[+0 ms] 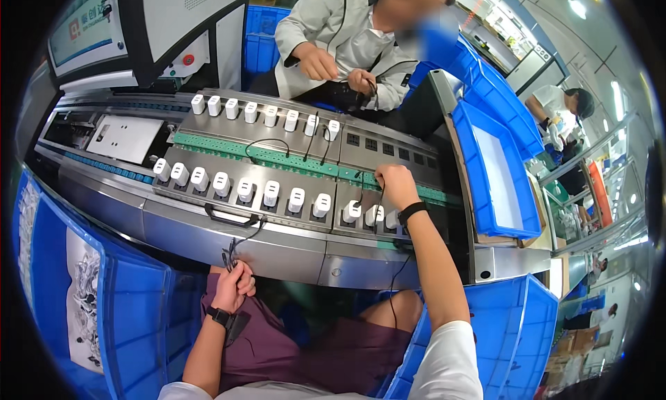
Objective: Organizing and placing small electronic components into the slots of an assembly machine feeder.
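Observation:
Near my lap, in front of the steel bench edge, my left hand (234, 287) is closed around a small bunch of black cables (231, 253). My right hand (397, 185) pinches a thin black cable (380, 204) over the right part of the green connector strip (263, 152). Its fingertips touch or nearly touch the strip; the cable's tip is hidden. Below that hand, white charger plugs (352, 211) stand in sockets, some with cables running to the strip. A longer row of white chargers (270, 192) continues left, and another row (270, 116) stands behind the strip.
Across the bench a co-worker (340, 36) in a light jacket handles dark cables. Blue bins (132, 289) flank my legs, one holding white parts. A blue tray (498, 185) stands at the right end. A machine with a screen (87, 25) rises at the far left.

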### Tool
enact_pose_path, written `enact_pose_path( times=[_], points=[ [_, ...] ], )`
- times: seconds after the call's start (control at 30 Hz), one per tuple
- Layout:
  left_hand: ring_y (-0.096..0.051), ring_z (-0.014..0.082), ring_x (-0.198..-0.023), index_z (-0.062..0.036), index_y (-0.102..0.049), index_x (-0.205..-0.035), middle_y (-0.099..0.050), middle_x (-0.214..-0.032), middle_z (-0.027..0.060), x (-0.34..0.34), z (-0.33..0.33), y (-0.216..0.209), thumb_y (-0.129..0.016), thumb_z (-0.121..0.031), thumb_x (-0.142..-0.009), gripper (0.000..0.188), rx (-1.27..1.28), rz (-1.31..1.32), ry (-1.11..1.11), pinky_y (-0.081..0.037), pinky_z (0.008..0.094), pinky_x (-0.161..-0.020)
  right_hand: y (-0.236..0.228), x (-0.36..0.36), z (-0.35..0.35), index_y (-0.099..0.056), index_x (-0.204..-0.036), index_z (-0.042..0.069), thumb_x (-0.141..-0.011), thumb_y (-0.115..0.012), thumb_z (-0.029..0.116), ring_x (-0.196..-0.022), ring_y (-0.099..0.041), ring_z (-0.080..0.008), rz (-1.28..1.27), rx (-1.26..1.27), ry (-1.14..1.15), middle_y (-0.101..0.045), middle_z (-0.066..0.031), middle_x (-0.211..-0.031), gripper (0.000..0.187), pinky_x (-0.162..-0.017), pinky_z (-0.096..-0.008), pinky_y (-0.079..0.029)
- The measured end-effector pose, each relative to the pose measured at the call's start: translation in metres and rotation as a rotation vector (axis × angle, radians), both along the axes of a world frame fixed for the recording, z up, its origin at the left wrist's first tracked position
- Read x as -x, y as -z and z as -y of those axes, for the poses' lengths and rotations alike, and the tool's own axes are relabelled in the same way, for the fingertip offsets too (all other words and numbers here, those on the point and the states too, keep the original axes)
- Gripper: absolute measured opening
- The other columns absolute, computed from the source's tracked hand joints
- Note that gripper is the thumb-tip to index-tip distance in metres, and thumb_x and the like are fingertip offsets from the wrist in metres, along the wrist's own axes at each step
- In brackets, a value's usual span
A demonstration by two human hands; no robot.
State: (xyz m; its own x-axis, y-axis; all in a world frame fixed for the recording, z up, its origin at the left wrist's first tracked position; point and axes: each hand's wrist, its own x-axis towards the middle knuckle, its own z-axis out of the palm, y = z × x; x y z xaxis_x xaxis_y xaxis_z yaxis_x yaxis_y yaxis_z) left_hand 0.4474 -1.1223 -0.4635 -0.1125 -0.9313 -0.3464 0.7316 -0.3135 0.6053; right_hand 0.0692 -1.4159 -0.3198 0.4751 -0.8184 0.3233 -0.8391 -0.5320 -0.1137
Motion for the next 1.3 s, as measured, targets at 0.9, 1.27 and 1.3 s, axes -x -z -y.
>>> enact_pose_path(
  times=[0.9, 1.27, 1.3],
  points=[
    [-0.033, 0.0101, -0.051, -0.0096, -0.059, -0.095, -0.034, -0.060, -0.0032, 0.000, -0.001, 0.001, -0.049, -0.033, -0.111, 0.030, 0.006, 0.004, 0.031, -0.034, 0.0292, -0.054, 0.001, -0.006, -0.010, -0.069, -0.089, 0.004, -0.083, -0.062, 0.000, -0.088, -0.071, -0.0405, -0.120, -0.017, 0.121, -0.071, -0.0186, -0.085, 0.011, -0.077, -0.0496, -0.058],
    [-0.035, 0.0107, -0.051, -0.0061, -0.060, -0.096, -0.035, -0.060, -0.0030, 0.000, 0.000, 0.000, -0.051, -0.032, -0.110, 0.030, 0.000, 0.001, 0.014, -0.034, 0.0300, -0.053, 0.003, 0.005, -0.001, -0.069, -0.086, 0.005, -0.083, -0.063, 0.005, -0.086, -0.071, -0.0381, -0.159, 0.026, 0.008, -0.072, -0.0166, -0.087, 0.007, -0.075, -0.0476, -0.058],
    [-0.035, 0.0107, -0.051, -0.0060, -0.060, -0.096, -0.035, -0.059, -0.0030, 0.001, 0.000, -0.001, -0.051, -0.032, -0.110, 0.030, -0.008, 0.009, 0.006, -0.034, 0.0300, -0.053, 0.003, 0.006, -0.003, -0.070, -0.085, 0.005, -0.083, -0.063, 0.005, -0.086, -0.071, -0.0372, -0.158, 0.042, -0.003, -0.072, -0.0164, -0.087, 0.007, -0.075, -0.0471, -0.058]
  ],
)
